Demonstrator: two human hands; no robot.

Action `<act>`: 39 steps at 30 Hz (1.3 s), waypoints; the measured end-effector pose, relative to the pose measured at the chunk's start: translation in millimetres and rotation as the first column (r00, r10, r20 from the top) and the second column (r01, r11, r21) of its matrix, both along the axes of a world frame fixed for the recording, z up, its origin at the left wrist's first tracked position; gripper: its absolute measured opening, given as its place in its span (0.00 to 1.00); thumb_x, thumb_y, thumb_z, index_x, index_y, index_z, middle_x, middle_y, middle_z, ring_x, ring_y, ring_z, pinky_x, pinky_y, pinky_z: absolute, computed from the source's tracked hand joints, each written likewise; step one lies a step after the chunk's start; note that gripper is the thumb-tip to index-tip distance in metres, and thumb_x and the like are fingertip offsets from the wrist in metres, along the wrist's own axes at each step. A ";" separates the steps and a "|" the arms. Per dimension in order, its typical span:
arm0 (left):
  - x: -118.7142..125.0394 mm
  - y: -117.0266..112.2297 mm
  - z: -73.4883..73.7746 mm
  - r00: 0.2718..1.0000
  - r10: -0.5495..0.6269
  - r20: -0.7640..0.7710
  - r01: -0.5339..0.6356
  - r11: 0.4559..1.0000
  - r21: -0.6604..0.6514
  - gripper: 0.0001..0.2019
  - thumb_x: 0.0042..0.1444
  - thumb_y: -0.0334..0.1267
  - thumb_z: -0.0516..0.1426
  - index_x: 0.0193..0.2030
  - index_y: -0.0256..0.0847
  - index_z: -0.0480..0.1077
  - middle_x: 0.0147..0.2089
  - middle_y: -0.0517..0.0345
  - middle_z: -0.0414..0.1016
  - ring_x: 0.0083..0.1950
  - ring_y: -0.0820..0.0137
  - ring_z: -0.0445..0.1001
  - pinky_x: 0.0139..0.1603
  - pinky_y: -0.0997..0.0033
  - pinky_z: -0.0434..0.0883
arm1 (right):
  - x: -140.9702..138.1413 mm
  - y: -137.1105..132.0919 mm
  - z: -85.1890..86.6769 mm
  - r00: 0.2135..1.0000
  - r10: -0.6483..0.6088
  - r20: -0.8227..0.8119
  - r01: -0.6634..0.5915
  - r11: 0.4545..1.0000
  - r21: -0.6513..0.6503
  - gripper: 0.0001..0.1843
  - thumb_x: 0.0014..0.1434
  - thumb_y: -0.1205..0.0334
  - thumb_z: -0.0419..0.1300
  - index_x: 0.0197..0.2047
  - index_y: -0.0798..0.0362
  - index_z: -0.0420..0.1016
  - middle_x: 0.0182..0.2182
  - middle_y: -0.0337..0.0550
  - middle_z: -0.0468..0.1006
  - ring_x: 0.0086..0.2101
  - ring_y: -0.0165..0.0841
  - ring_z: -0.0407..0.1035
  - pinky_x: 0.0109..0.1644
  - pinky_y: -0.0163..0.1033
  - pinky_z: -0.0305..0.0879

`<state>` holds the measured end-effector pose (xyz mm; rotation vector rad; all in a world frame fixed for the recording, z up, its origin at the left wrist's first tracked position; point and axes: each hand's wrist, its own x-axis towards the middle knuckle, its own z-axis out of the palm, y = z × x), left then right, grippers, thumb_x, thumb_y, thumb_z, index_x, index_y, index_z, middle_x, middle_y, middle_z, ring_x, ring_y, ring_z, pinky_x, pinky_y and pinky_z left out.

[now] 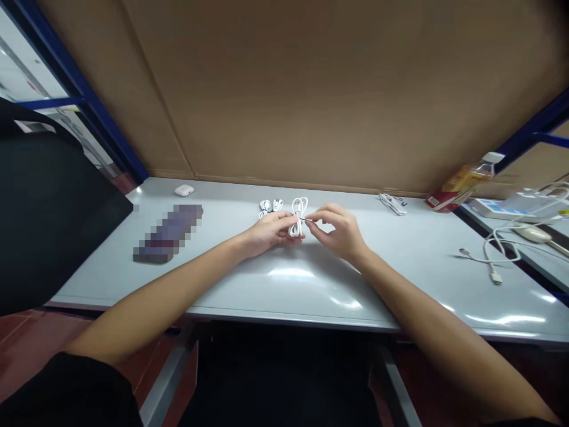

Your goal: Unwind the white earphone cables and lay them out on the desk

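Observation:
A white USB cable, looped into a small bundle, is held just above the table by my left hand, its thumb and fingers closed on the bundle's middle. My right hand pinches a thin dark tie that runs out from the waist of the bundle. Behind my left fingers lies another coiled white cable with a dark tie, partly hidden by the hand. Farther right on the table is a flat white cable bundle with a dark tie beside it.
The grey table meets a brown panel at the back. A white earphone case and a pixelated object lie left. At right are a drink bottle, a red box, a loose white cable and a white mouse.

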<state>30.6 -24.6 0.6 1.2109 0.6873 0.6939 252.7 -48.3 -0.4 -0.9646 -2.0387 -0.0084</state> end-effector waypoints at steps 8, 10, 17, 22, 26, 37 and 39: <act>3.3 4.1 -8.5 0.998 0.055 -0.040 -0.048 0.986 0.163 0.19 0.60 0.51 0.66 0.42 0.37 0.71 0.38 0.53 0.79 0.41 0.68 0.80 0.50 0.61 0.78 | -4.7 -1.5 -3.2 0.969 -0.044 -0.244 -0.064 0.906 -0.419 0.13 0.65 0.52 0.62 0.34 0.51 0.81 0.31 0.42 0.82 0.31 0.34 0.72 0.35 0.40 0.67; 3.3 4.3 -9.3 0.998 0.061 -0.018 -0.058 0.987 0.149 0.18 0.60 0.50 0.66 0.44 0.37 0.71 0.38 0.53 0.79 0.42 0.68 0.80 0.52 0.61 0.78 | -4.8 -0.2 -5.0 0.965 -0.051 -0.256 -0.062 0.907 -0.415 0.13 0.65 0.52 0.63 0.34 0.51 0.80 0.31 0.42 0.82 0.30 0.34 0.72 0.34 0.40 0.66; 5.0 1.3 -4.5 0.986 -0.039 0.162 0.054 0.995 -0.089 0.07 0.64 0.41 0.57 0.41 0.41 0.71 0.33 0.58 0.74 0.34 0.69 0.77 0.45 0.62 0.78 | -2.7 -0.8 -1.8 0.962 0.061 -0.268 -0.164 0.909 -0.383 0.13 0.65 0.51 0.64 0.35 0.50 0.81 0.32 0.42 0.80 0.31 0.33 0.71 0.36 0.40 0.66; 5.6 0.9 -5.4 0.983 -0.042 0.178 0.077 0.978 -0.192 0.06 0.58 0.38 0.51 0.35 0.42 0.69 0.21 0.66 0.55 0.21 0.72 0.60 0.35 0.67 0.75 | -7.2 -4.5 0.5 0.961 0.169 -0.221 -0.247 0.884 -0.397 0.13 0.67 0.52 0.61 0.35 0.51 0.80 0.33 0.42 0.80 0.32 0.33 0.70 0.35 0.38 0.64; 5.7 0.6 -5.0 0.995 -0.066 0.074 0.077 0.986 -0.151 0.06 0.57 0.40 0.53 0.32 0.42 0.63 0.18 0.70 0.48 0.18 0.76 0.50 0.27 0.71 0.70 | -9.9 -6.6 0.9 0.952 0.249 -0.177 -0.302 0.860 -0.411 0.12 0.67 0.57 0.61 0.33 0.52 0.78 0.29 0.39 0.74 0.29 0.29 0.65 0.32 0.36 0.60; -13.4 3.2 9.8 0.879 0.004 -0.476 0.213 0.891 0.402 0.13 0.58 0.46 0.61 0.47 0.43 0.70 0.29 0.63 0.68 0.28 0.70 0.67 0.31 0.70 0.63 | 13.1 2.3 4.6 0.982 0.165 -0.091 -0.187 0.920 -0.346 0.10 0.66 0.56 0.62 0.37 0.51 0.82 0.33 0.43 0.78 0.29 0.31 0.68 0.35 0.38 0.66; -13.2 1.4 8.7 0.839 0.095 -0.536 0.265 0.789 0.555 0.13 0.59 0.48 0.61 0.46 0.43 0.70 0.38 0.59 0.75 0.36 0.67 0.72 0.36 0.68 0.65 | 15.4 3.5 4.7 0.989 0.140 -0.053 -0.149 0.944 -0.295 0.11 0.67 0.56 0.61 0.37 0.50 0.83 0.34 0.44 0.79 0.29 0.31 0.69 0.35 0.39 0.67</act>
